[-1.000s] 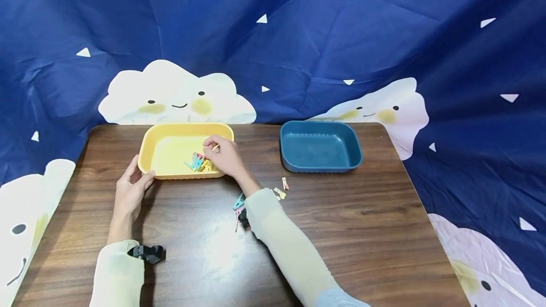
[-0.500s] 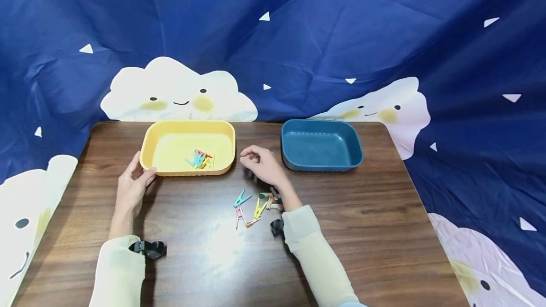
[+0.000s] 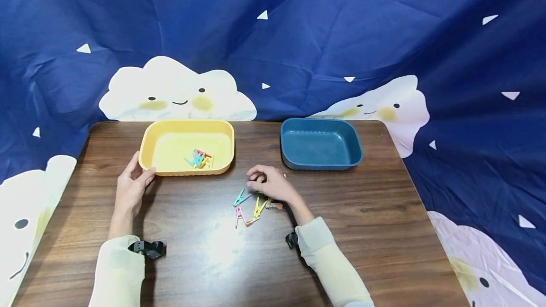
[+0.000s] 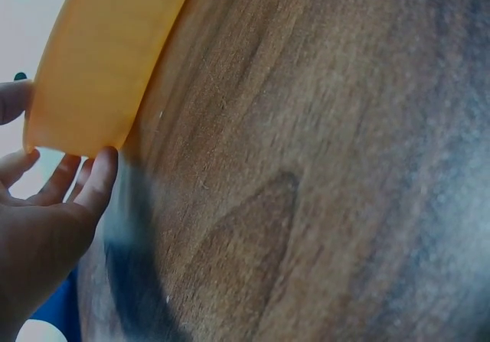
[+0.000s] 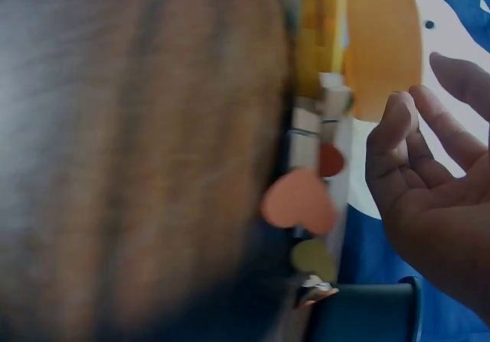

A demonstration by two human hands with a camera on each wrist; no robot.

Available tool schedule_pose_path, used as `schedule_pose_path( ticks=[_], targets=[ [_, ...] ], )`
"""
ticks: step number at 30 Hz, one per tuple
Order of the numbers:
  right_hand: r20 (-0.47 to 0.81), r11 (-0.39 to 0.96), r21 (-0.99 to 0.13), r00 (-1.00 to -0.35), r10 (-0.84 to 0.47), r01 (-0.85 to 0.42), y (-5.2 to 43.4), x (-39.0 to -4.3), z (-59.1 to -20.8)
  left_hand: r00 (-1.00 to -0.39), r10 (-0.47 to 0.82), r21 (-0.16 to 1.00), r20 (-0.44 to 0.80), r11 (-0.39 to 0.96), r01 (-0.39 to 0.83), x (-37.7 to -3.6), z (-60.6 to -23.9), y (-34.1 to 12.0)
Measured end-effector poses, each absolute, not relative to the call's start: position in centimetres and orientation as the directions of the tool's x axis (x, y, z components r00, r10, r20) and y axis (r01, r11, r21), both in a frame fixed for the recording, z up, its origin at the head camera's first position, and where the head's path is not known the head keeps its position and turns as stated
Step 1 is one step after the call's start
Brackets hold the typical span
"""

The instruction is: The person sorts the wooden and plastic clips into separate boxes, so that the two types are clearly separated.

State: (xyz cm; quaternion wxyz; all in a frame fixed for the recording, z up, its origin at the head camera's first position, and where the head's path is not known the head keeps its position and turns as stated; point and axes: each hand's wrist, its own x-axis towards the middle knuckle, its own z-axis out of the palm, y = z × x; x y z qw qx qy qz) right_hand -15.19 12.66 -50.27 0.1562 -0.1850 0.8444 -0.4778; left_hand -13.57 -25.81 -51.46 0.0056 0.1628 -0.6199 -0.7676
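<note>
Brown wood grain is shown across the table [image 3: 362,231]. Near its left side, the near left corner of the yellow tray [image 3: 183,173] is pinched by the left hand [image 3: 130,194], with the thumb laid at the rim. At the right hand [image 3: 270,182] the grip is released, the fingers loosely bent beside the loose clips [image 3: 259,207]. Since half a second ago, the right hand has been drawn back toward the person from the gap between the trays, while the left hand's hold is unchanged. Pink, yellow and blue pieces are scattered among the loose clips, and the wooden ones are partly covered by the right hand. Farther off, a small heap [image 3: 198,159] of coloured clips is held in the yellow tray. Well to its right, a blue tray [image 3: 322,167] is set. Behind, a blue curtain [image 3: 298,27] is hung, printed with clouds.
</note>
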Motion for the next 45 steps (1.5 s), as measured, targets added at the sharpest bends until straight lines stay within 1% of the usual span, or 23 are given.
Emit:
schedule_pose_path(
  ticks=[3,9,17,29,40,45],
  targets=[
    [-0.086,0.495,-0.847,-0.869,-0.487,-0.193,12.5,-15.1,-50.9,-0.945,-0.216,0.952,-0.244,-0.241,-0.191,-13.6,-51.4,-25.9],
    [-0.104,0.512,-0.833,-0.851,-0.516,-0.209,12.1,-14.9,-51.1,-0.950,-0.209,0.954,-0.231,-0.239,-0.179,-13.7,-51.3,-25.8],
    [-0.201,0.552,-0.815,-0.807,-0.555,-0.176,12.2,-14.8,-51.4,-0.943,-0.223,0.952,-0.248,-0.238,-0.194,-13.7,-51.2,-25.8],
    [-0.158,0.622,-0.734,-0.821,-0.548,-0.273,11.5,-14.8,-51.7,-0.952,-0.215,0.960,-0.218,-0.225,-0.169,-13.5,-51.2,-25.8],
    [-0.195,0.643,-0.721,-0.814,-0.546,-0.259,11.3,-14.8,-51.7,-0.947,-0.211,0.957,-0.242,-0.214,-0.196,-13.5,-51.1,-25.6],
    [-0.181,0.613,-0.757,-0.828,-0.530,-0.227,11.5,-14.7,-51.9,-0.949,-0.209,0.955,-0.236,-0.230,-0.186,-13.3,-51.3,-25.5]
  ],
)
